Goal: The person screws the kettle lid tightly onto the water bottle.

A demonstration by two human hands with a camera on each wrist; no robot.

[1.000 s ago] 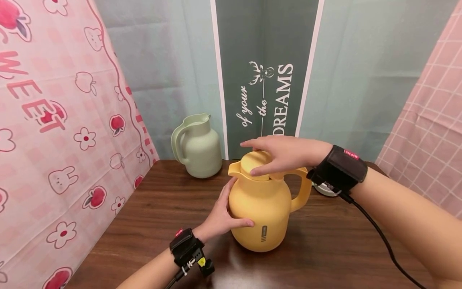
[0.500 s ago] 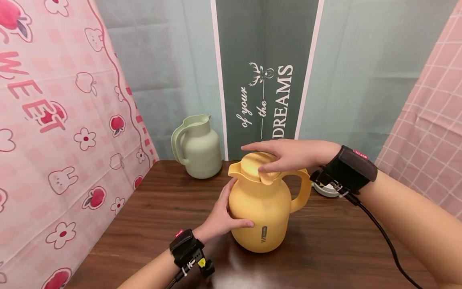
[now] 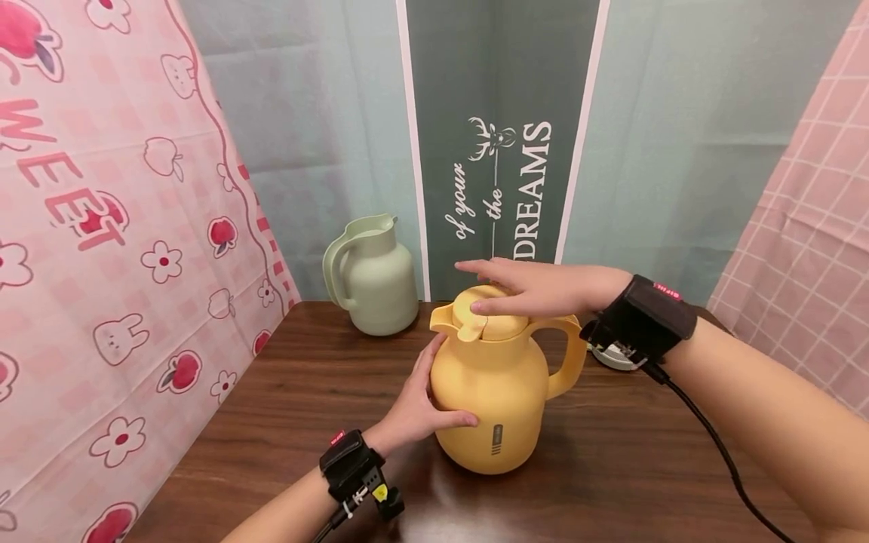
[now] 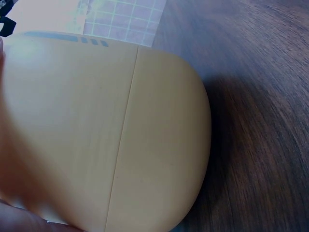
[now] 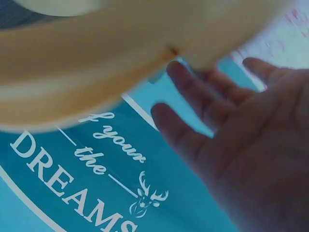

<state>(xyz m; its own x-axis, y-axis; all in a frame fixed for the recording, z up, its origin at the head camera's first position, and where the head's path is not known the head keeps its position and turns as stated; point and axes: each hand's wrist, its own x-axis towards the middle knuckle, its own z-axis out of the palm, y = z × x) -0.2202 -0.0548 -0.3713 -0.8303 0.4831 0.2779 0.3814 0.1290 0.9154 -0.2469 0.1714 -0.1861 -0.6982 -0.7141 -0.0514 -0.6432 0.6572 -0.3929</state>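
A yellow insulated jug point(image 3: 485, 396) stands upright on the wooden table, its spout pointing left and its handle to the right. My left hand point(image 3: 417, 411) grips the jug's left side, with the thumb across its front. The left wrist view is filled mostly by the jug body point(image 4: 96, 121). Over the round lid point(image 3: 504, 326) lies my right hand point(image 3: 543, 288), thumb at the lid's front and straight fingers reaching past its back. The lid's small tab point(image 3: 470, 329) sits beside the spout. In the right wrist view, the hand's fingers point(image 5: 181, 133) are spread and loosely bent close to the jug.
A pale green jug point(image 3: 380, 286) stands at the back left, its handle toward the left. Behind my right wrist, a low round object point(image 3: 614, 356) is partly hidden. Patterned cloths hang behind the table and along both sides. A cable point(image 3: 720, 445) trails from my right wrist.
The lid has turned, its tab swinging leftward along the front toward the spout. My right hand shifted a little right, then back left over the lid. The left hand and jug body stayed put.
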